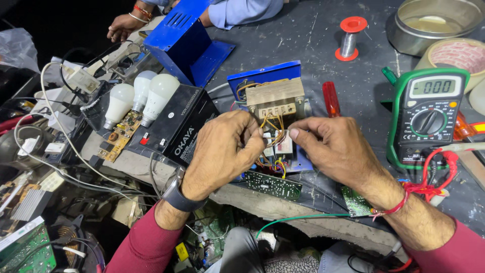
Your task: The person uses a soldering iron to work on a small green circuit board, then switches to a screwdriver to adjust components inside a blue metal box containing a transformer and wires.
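My left hand [222,151] and my right hand [331,146] meet over a small blue metal chassis [265,76] that carries a tan transformer [275,96]. The fingertips of both hands pinch the thin yellow and orange wires [273,126] that come down from the transformer to a small white part [284,145]. A watch sits on my left wrist, a red thread on my right. A green circuit board [273,186] lies just below the hands at the bench edge.
A green multimeter [427,114] with red leads stands at right, a red-handled screwdriver [331,98] beside the chassis. A black battery [177,126] with three white bulbs [141,98] lies left. A blue cover [184,43], solder spool [349,38], steel bowl [429,23], tape roll [454,55] and another person's hand [124,25] are farther back.
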